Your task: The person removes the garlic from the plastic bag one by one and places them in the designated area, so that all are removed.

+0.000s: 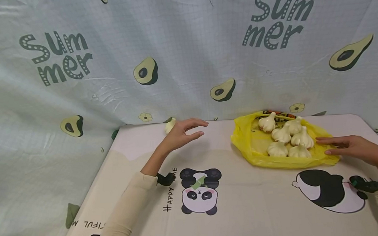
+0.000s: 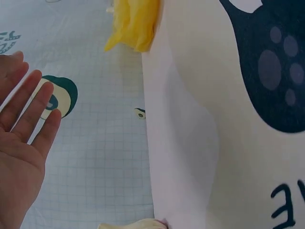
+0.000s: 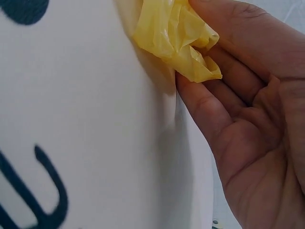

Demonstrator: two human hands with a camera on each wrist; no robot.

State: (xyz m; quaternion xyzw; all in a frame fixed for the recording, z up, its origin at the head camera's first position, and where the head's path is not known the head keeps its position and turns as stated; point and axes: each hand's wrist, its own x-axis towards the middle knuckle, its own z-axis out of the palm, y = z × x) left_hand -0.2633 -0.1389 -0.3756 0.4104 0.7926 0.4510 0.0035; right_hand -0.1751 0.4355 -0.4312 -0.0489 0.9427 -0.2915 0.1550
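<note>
Several pale garlic bulbs [image 1: 281, 135] lie in an opened yellow plastic bag [image 1: 261, 159] at the table's back right. At the bag's right edge is my right hand [image 1: 359, 150]; in the right wrist view, its thumb and fingers hold the crumpled yellow edge [image 3: 178, 43] between them. My left hand [image 1: 180, 135] hovers over the back left of the table with its fingers extended and nothing held. A single garlic bulb [image 1: 170, 126] sits just behind that hand, partly hidden by it. The left wrist view shows only this bulb's top [image 2: 136, 224].
The table [image 1: 247, 205] has a pale cover printed with pandas and lettering. Behind it and at the left hangs a light curtain [image 1: 177, 42] with avocado prints. A black wrist strap [image 1: 166, 178] is on the left forearm, another [image 1: 366, 184] on the right.
</note>
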